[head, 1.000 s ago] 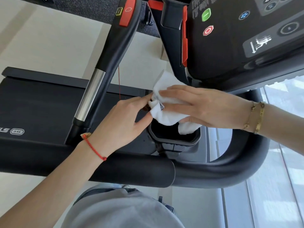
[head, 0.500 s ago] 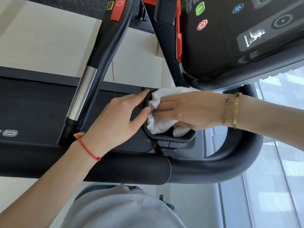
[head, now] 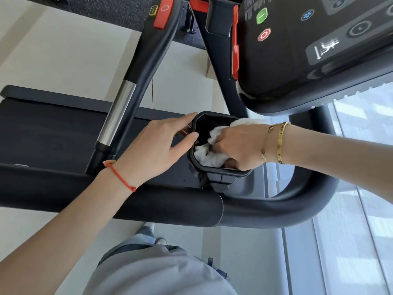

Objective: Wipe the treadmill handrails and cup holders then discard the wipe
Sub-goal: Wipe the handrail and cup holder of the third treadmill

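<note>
A black cup holder point(head: 214, 168) hangs off the treadmill frame below the console. My right hand point(head: 236, 145) is pushed down inside it, fingers closed on a crumpled white wipe point(head: 210, 158) that fills the lower part of the cup. My left hand point(head: 161, 145) rests against the holder's left rim, index finger along the top edge and thumb on the side, steadying it. The padded black handrail point(head: 148, 207) runs across below both hands and curves up at the right.
The black console point(head: 308, 50) with green and red buttons hangs above the right hand. A slanted upright with a chrome grip point(head: 117, 118) and red tab stands left of the holder. The treadmill belt point(head: 42, 135) lies beneath, and a window is at right.
My right hand has pushed the wipe from above the cup holder down into it. My left hand shifted from pinching the wipe to bracing the holder's rim.
</note>
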A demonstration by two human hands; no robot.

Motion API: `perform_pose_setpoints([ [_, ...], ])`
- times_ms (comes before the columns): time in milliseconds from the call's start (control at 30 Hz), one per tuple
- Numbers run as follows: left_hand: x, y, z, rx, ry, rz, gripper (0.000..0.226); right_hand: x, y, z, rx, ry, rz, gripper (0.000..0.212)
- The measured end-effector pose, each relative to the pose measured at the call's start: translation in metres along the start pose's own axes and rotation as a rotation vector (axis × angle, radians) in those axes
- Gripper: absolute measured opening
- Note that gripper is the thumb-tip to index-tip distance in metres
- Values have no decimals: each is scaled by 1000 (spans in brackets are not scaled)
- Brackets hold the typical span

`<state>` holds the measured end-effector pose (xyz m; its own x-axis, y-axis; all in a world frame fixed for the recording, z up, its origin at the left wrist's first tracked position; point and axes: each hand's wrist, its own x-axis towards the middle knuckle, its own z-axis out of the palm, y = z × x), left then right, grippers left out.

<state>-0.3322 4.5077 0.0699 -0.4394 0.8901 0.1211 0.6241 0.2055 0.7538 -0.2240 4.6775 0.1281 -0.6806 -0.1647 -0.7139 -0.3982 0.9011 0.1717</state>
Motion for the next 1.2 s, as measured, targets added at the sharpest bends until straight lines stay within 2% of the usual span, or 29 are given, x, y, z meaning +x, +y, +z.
perform_pose_setpoints([
  [100, -1, 0, 0, -2, 2, -6, 52, -11, -1, -1, 53, 81, -13, 29],
  [267, -1, 0, 0, -19, -9, -9, 54, -34, -12, 7, 250, 352, 114, 25],
  [433, -1, 2, 2, -32, -14, -12, 56, -64, -22, -1, 917, 466, 440, 18],
  [533, -1, 4, 1, -32, -21, -9, 55, -66, -40, -9, 1128, 459, 480, 22],
  [633, -1, 4, -1, -30, -27, -28, 52, -36, -70, -12, 894, 390, 410, 40],
  [700, -1, 4, -1, -48, -20, -51, 50, -24, -77, -11, 801, 414, 470, 46],
  [833, -2, 2, -2, -66, -11, -74, 45, -46, -75, 2, 783, 488, 395, 40],
  [933, -1, 3, -2, -46, -30, -66, 45, -60, -74, 6, 699, 478, 381, 35],
  [1067, 0, 4, -4, -18, -30, -63, 46, -29, -78, -7, 725, 447, 521, 46],
  [1200, -1, 4, -6, -27, -59, -84, 49, -5, -92, -14, 784, 548, 743, 46],
])
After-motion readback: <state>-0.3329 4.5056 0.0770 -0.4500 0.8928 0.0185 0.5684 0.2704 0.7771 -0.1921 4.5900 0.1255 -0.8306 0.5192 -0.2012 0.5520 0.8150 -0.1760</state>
